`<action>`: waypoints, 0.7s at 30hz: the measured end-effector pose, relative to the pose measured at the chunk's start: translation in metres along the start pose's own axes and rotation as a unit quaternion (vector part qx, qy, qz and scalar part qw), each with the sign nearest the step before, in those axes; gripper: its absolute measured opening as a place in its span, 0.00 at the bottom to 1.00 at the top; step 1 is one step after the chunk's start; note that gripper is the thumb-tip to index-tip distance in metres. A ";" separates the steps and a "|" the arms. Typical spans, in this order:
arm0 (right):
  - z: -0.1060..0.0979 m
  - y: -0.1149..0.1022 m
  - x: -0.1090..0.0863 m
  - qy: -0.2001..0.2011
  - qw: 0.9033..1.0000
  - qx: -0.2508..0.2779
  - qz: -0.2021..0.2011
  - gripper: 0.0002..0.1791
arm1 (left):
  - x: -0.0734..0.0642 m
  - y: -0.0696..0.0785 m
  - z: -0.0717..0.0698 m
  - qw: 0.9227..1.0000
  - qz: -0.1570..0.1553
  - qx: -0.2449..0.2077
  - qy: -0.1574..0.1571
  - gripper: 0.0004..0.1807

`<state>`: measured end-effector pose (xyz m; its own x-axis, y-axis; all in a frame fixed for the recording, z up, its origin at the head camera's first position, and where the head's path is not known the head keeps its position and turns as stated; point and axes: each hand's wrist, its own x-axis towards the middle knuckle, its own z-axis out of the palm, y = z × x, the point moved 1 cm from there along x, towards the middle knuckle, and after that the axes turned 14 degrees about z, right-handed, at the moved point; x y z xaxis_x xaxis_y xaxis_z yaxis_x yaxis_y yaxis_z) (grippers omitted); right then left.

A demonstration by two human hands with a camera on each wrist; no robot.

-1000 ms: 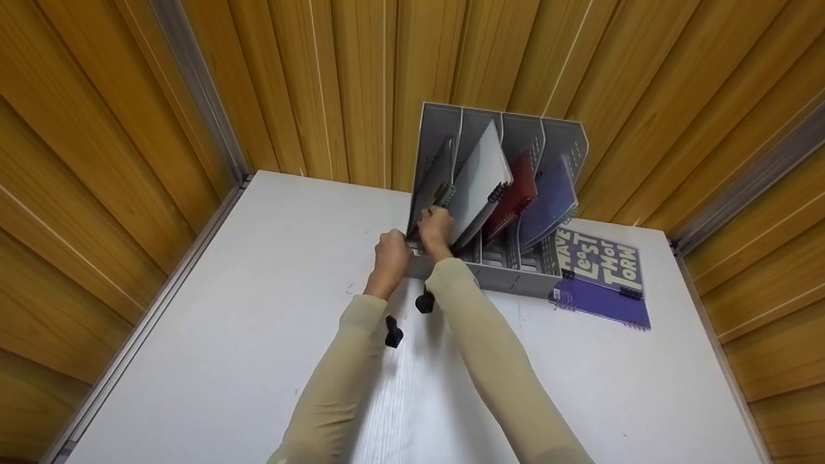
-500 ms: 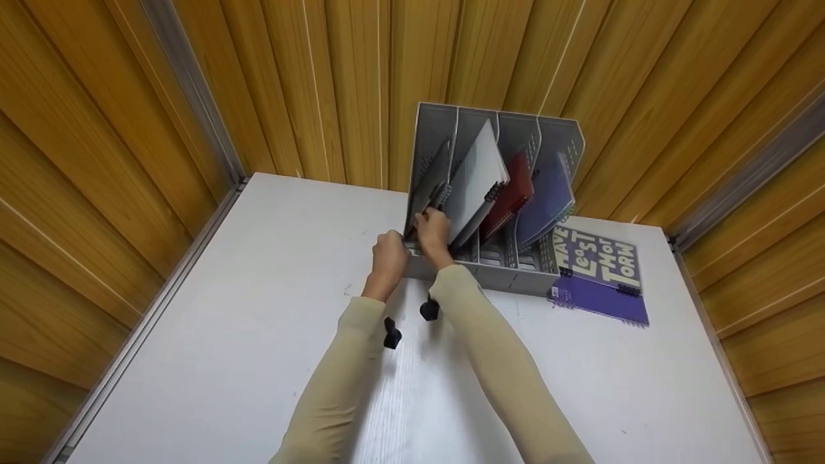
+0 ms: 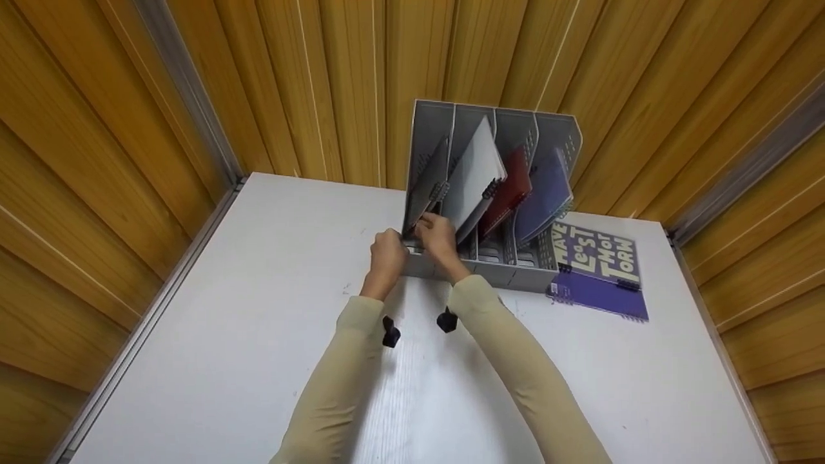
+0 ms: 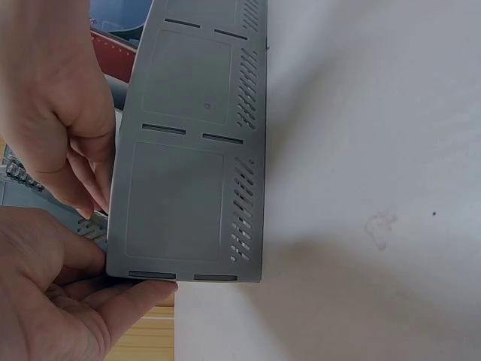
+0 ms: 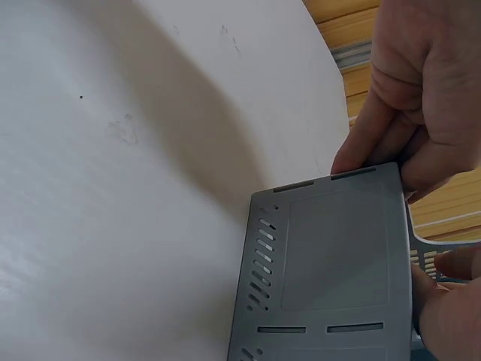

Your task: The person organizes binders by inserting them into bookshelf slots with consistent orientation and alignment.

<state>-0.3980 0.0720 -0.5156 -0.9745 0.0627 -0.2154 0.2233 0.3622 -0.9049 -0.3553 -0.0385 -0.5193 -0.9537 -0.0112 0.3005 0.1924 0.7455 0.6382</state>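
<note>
A grey file organizer (image 3: 515,278) with upright dividers stands against the back wall. My left hand (image 3: 388,254) grips its front left corner, fingers under the edge in the left wrist view. Reaching into the leftmost compartment, my right hand (image 3: 439,237) has its curled fingers at the lower corner of a dark spiral notebook (image 3: 430,177). Its fingertips are partly hidden, so whether they pinch the notebook cannot be told. Beside it lean a white notebook (image 3: 475,177), a red notebook (image 3: 512,190) and a blue-violet notebook (image 3: 546,193).
Right of the organizer, a notebook with large lettering (image 3: 606,258) overlaps a purple notebook (image 3: 599,296) on the white table (image 3: 258,270). Wood-patterned panels (image 3: 309,84) enclose the back and sides. A small black device (image 3: 391,332) hangs at the left wrist, with another (image 3: 446,320) at the right.
My right hand has shifted slightly down and right within the left compartment, its wrist and forearm swinging right. The left hand keeps its hold. The whole view has drifted slightly.
</note>
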 end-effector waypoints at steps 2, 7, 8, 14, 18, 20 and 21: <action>0.002 -0.002 -0.001 -0.005 1.000 0.002 0.003 0.24 | -0.001 -0.001 0.000 1.000 0.002 -0.001 0.001 0.10; 0.006 -0.006 0.001 -0.008 0.999 0.031 0.011 0.28 | -0.002 -0.001 0.000 1.000 0.011 -0.001 -0.003 0.08; 0.005 -0.006 0.001 -0.008 0.999 0.038 0.010 0.28 | -0.001 0.000 0.000 1.000 0.011 -0.004 -0.003 0.08; 0.000 -0.004 0.004 0.013 1.000 0.023 -0.010 0.17 | -0.002 0.002 0.003 1.000 -0.001 -0.011 -0.011 0.09; 0.001 -0.001 0.005 0.019 1.000 0.002 -0.014 0.18 | -0.004 0.001 0.002 1.000 -0.001 -0.011 -0.006 0.09; 0.004 -0.002 0.006 0.019 1.000 -0.005 -0.010 0.23 | -0.004 0.000 0.002 1.000 0.000 -0.013 0.000 0.09; 0.005 -0.002 0.006 0.018 1.000 -0.008 -0.008 0.24 | -0.004 -0.001 0.001 1.000 0.001 -0.013 0.002 0.09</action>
<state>-0.4043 0.0668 -0.5166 -0.9782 0.0903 -0.1869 0.2073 0.3781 -0.9023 -0.3515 -0.0386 -0.5220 -0.9523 -0.0118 0.3050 0.2011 0.7273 0.6562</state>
